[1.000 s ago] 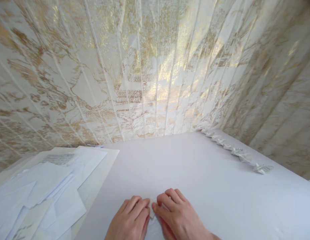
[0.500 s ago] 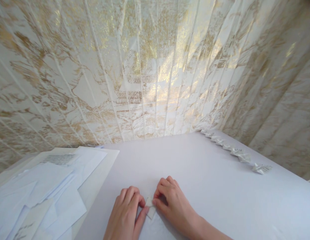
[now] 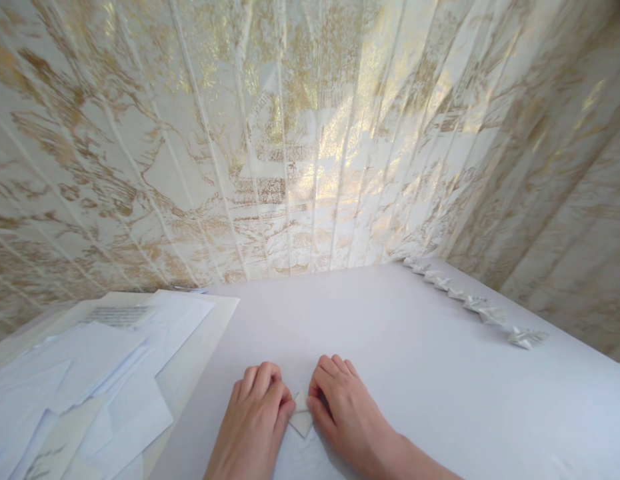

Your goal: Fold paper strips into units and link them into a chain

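A small folded piece of white paper (image 3: 302,421) lies low on the white table, between my two hands, with a pointed end toward me. My left hand (image 3: 256,417) pinches its left side between thumb and curled fingers. On the right side, my right hand (image 3: 343,407) holds the paper's edge in a pinch, the other fingers curled. The fingertips hide part of the paper's sides.
Loose white sheets (image 3: 110,380), some printed, are piled on the left of the table (image 3: 330,320). Several folded paper pieces (image 3: 477,308) stand in a line along the right edge. A patterned curtain (image 3: 290,167) hangs behind.
The left thumb has moved up to the left fingertips, closing the pinch at the paper's side. More of the paper's lower triangle shows, and the view has shifted slightly.
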The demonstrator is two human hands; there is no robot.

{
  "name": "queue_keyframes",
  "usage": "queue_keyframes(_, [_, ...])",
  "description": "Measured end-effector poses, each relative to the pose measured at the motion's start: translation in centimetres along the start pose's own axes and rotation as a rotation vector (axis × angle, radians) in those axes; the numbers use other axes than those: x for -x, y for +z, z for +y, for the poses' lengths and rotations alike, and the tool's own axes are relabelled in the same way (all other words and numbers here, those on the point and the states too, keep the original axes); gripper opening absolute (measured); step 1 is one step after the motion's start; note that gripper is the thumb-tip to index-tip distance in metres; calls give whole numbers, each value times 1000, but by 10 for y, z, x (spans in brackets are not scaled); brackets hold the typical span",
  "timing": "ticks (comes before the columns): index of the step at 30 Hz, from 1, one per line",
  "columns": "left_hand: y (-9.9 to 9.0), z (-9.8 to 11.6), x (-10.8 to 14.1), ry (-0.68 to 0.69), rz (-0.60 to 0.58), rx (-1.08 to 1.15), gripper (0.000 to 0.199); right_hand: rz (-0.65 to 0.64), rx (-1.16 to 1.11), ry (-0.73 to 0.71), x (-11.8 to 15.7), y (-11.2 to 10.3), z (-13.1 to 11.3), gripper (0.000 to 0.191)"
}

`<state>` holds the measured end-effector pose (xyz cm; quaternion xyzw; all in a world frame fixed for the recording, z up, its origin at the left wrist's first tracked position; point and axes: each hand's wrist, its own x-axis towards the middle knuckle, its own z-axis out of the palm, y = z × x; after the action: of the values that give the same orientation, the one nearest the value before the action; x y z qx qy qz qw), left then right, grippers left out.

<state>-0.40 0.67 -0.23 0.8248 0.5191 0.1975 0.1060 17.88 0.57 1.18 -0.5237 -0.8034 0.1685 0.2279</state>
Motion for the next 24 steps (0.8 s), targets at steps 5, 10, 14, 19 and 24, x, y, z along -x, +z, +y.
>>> queue_keyframes(5, [1,3,0,-4,1,1,13,-7,50,-12,0,0,0,14])
queue_keyframes(10, [3,5,5,-8,87,30,13,-31,78,-17,-1,2,2,12])
queue_keyframes(14, [5,5,7,17,125,8,8,-52,123,-16,-3,5,2,12])
queue_keyframes(19, [5,7,6,37,161,-16,10,-64,81,-19,-1,0,4,14])
queue_keyframes(24, [6,2,9,211,150,-94,12,-62,-50,-177,8,-12,11,26])
